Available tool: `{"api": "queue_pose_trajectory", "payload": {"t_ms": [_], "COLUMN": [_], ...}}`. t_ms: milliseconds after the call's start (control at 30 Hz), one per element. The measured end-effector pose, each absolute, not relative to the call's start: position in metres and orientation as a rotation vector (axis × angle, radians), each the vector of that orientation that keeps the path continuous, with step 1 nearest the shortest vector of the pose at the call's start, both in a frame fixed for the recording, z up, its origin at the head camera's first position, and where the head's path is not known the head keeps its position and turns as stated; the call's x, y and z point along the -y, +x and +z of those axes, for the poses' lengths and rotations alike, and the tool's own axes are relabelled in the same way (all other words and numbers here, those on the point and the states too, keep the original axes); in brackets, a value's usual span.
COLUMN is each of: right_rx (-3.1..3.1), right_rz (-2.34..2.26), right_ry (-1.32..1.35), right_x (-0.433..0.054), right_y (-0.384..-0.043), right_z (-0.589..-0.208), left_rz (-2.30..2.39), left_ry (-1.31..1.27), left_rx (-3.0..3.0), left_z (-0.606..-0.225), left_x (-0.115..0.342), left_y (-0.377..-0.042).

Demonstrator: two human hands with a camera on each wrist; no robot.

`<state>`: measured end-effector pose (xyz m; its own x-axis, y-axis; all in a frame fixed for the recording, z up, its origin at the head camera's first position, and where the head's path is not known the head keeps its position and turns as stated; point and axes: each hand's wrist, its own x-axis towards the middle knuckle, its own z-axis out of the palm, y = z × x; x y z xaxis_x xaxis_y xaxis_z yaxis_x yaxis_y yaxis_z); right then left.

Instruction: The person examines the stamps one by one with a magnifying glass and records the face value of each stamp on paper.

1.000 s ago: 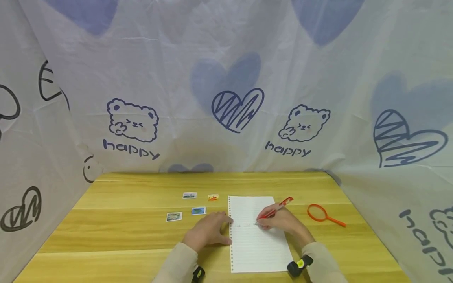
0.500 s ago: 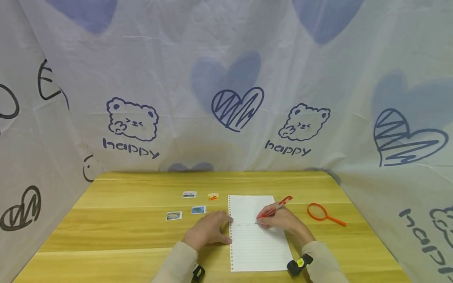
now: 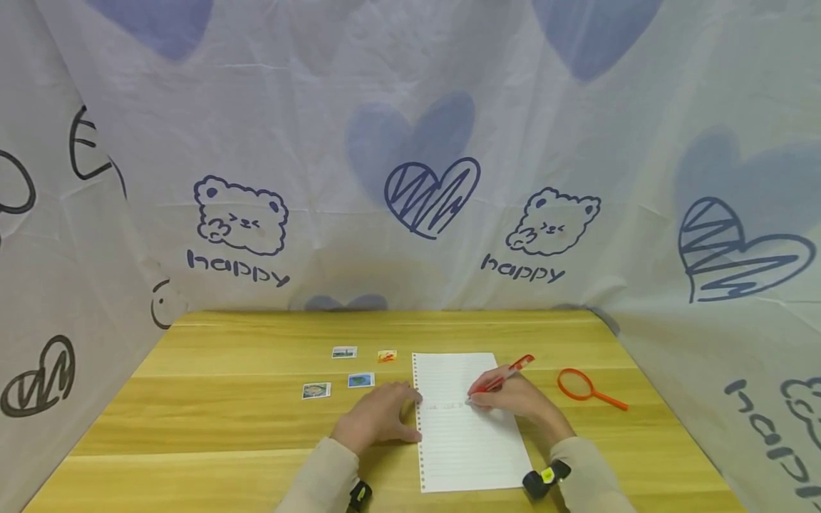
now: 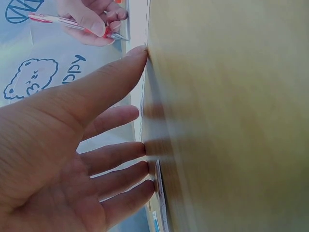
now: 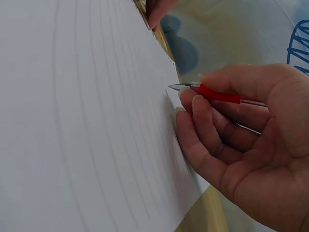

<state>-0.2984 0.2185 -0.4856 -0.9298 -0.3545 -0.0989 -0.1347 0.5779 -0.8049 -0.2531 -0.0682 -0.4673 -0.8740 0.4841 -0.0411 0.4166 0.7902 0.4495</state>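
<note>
A sheet of lined paper (image 3: 471,456) with punched holes along its left edge lies on the wooden table. My right hand (image 3: 509,397) pinches a red pen (image 3: 522,363) between thumb and fingers, its metal tip at the paper. A faint line of writing runs leftward from that tip. In the right wrist view the red grip of the pen (image 5: 219,94) shows between the fingertips. My left hand (image 3: 378,415) rests at the paper's left edge, thumb and fingers spread and holding nothing; the left wrist view shows the fingers (image 4: 113,157) extended, their tips at the table.
Several small stamps, among them a blue one (image 3: 361,380) and a yellow-red one (image 3: 387,356), lie left of the paper. An orange magnifying glass (image 3: 580,385) lies to the right. Printed cloth (image 3: 333,142) hangs behind the table (image 3: 192,427) and at both sides.
My right hand and the pen have shifted slightly rightward along the written line, and the writing has grown a little longer. The left hand stays in place.
</note>
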Motion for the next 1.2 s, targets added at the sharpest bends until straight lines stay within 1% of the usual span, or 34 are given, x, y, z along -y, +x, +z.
{"api": "queue_pose_trajectory", "payload": {"t_ms": [167, 400, 900, 1200], "right_rx": [-2.576, -2.561, -2.560, -2.555], "right_rz": [-1.267, -1.286, -1.278, -1.324], "right_ry": [-0.373, -0.423, -0.402, -0.441], "right_x": [-0.2171, -0.2164, -0.2148, -0.2161], "right_y": [-0.2981, -0.2976, -0.2952, -0.2969], "right_z": [-0.4862, -0.4857, -0.4843, -0.4858], "left_rz": [0.664, 0.661, 0.648, 0.638], "left_ry": [0.711, 0.712, 0.738, 0.739], "left_rx": [-2.824, -2.826, -2.831, -2.837], "left_z": [-0.4673, -0.4675, -0.4631, -0.4636], "left_x": [0.0681, 0.0688, 0.0681, 0.0680], "left_y": [-0.2534, -0.2535, -0.2509, -0.2515]}}
